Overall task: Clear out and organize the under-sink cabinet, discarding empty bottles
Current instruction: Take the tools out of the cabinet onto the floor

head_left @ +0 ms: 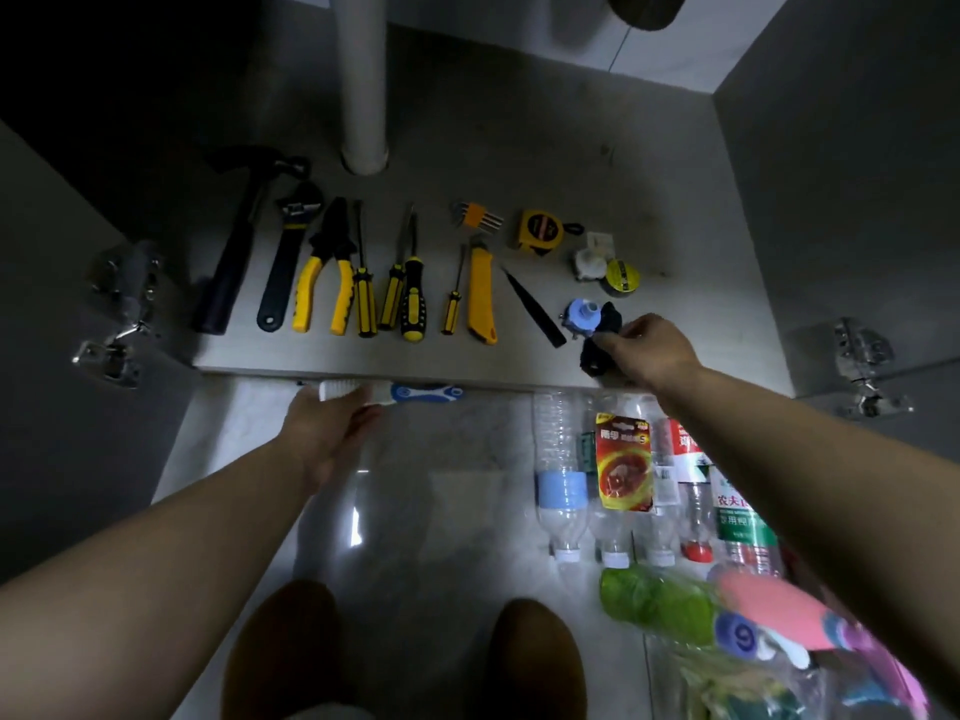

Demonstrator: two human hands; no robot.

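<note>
Our right hand [647,350] is pinching the black bit [597,358] at the right end of the tool row [413,304] in the cabinet [519,163] and our left hand [324,433] is curled round the brush [415,393] at the front edge, so we'd line both up neatly and leave the bottles [563,491] out on the floor [441,511].

Pipe [362,80], top centre: cut off | brush [426,393]: one end under left hand [324,433] | black item [597,356] in right hand [652,350]: unidentifiable | bag [753,641], lower right: blurred, cropped
</note>
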